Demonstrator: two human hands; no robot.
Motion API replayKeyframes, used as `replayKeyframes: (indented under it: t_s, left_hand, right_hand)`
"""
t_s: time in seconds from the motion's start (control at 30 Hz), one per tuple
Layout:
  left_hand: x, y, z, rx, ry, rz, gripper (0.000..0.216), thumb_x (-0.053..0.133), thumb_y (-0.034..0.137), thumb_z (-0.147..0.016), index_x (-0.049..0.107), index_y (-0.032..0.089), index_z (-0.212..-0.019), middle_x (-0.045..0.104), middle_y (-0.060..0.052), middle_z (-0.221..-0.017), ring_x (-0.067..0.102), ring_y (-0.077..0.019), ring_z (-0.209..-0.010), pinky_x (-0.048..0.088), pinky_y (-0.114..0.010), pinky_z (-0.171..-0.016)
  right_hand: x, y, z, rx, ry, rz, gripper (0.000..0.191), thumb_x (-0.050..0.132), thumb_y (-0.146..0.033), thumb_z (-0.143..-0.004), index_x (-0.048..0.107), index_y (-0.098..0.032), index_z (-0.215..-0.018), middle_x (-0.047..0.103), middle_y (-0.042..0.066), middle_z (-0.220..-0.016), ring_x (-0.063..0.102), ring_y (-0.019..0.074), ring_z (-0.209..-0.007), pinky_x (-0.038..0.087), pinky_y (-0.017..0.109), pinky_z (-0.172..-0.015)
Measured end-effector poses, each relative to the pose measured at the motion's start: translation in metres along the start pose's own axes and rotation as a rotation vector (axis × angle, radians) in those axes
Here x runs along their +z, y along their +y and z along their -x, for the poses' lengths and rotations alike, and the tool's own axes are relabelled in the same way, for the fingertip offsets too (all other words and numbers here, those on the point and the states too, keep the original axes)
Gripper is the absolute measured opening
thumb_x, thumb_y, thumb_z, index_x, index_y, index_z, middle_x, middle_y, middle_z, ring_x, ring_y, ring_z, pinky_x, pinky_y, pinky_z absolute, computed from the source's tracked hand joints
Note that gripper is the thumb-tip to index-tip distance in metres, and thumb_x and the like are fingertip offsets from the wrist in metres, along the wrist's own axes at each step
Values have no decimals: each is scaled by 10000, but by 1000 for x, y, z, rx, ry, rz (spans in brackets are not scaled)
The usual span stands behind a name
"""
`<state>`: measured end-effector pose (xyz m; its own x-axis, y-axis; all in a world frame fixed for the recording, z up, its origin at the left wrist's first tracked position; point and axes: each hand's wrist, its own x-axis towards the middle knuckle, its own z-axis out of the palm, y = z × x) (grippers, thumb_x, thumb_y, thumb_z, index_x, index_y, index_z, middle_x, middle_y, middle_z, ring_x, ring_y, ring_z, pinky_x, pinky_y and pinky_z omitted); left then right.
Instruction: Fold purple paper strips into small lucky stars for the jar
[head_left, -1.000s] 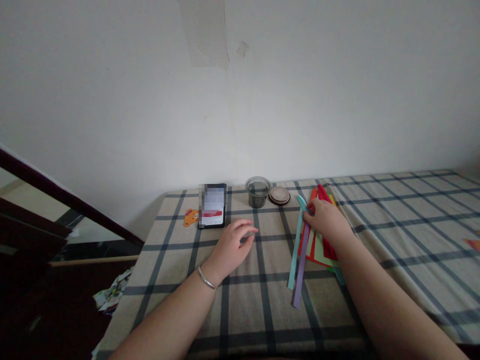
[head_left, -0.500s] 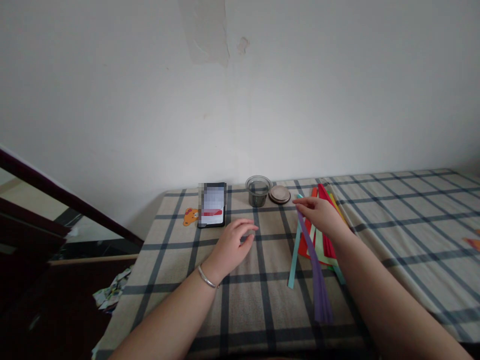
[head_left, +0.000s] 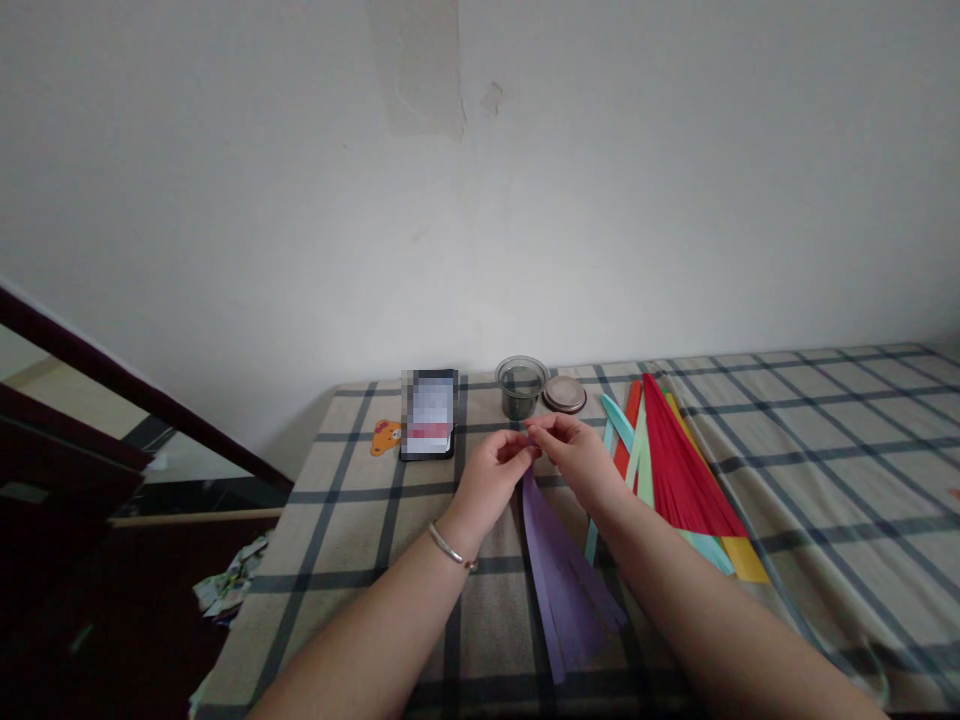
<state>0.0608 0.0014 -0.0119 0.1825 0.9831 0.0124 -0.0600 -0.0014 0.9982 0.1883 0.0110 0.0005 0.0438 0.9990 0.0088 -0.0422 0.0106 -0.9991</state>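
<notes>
Head view: both hands (head_left: 487,480) (head_left: 579,460) pinch purple strips (head_left: 561,590); phone (head_left: 435,410) writing too blurred.

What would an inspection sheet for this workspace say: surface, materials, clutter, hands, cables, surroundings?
Surface: checked cloth, rumpled at right.
Materials: purple strips, held; pile of coloured strips, red uppermost, at right.
Clutter: phone, see-through container, round flat item.
Hands: left hand and right hand pinch the purple strips' top end.
Cables: nothing seen.
Surroundings: wall with patch; dark railing; crumpled papers at left.
</notes>
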Motion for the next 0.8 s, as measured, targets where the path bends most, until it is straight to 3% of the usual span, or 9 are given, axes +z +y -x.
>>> replayKeyframes:
  t_s: [0.13, 0.3, 0.47, 0.67, 0.8]
  left_hand:
    - [-4, -6, 5, 0, 16, 59, 180, 650, 287, -745, 635, 148, -857, 657, -26, -801, 603, -145, -758, 462, -270, -736]
    - [-10, -4, 9, -46, 40, 214, 204, 675, 289, -729, 583, 158, -855, 624, 10, -721, 563, -95, -620, 450, -224, -619]
    - [-9, 2, 11, -70, 35, 231, 239, 706, 313, -694, 582, 153, -821, 606, 21, -708, 523, -74, -557, 422, -201, -535]
    - [-9, 2, 13, -20, 16, 126, 215, 685, 310, -719, 591, 143, -818, 597, 16, -716, 515, -69, -544, 424, -203, -525]
    - [-10, 2, 15, 21, 9, 4, 219, 710, 250, -681, 614, 143, -846, 634, -17, -775, 578, -113, -657, 469, -242, -623]
  right_hand:
    - [-2, 3, 4, 36, -42, -111, 236, 706, -391, -643, 647, -177, -722, 640, 7, -749, 526, 108, -620, 408, 239, -576]
    - [-5, 3, 9, 106, -203, -233, 306, 717, -410, -654, 696, -209, -883, 662, -2, -772, 556, 116, -658, 416, 237, -599]
    - [-7, 7, 10, 122, -305, -276, 230, 741, -374, -647, 701, -198, -790, 649, -18, -700, 573, 112, -655, 452, 258, -682]
    - [-6, 12, 9, 98, -256, -270, 212, 767, -353, -604, 677, -200, -720, 659, -21, -715, 589, 116, -672, 463, 264, -702]
    - [-6, 14, 9, 92, -177, -237, 228, 773, -368, -584, 673, -199, -702, 677, -7, -729, 600, 131, -686, 470, 282, -713]
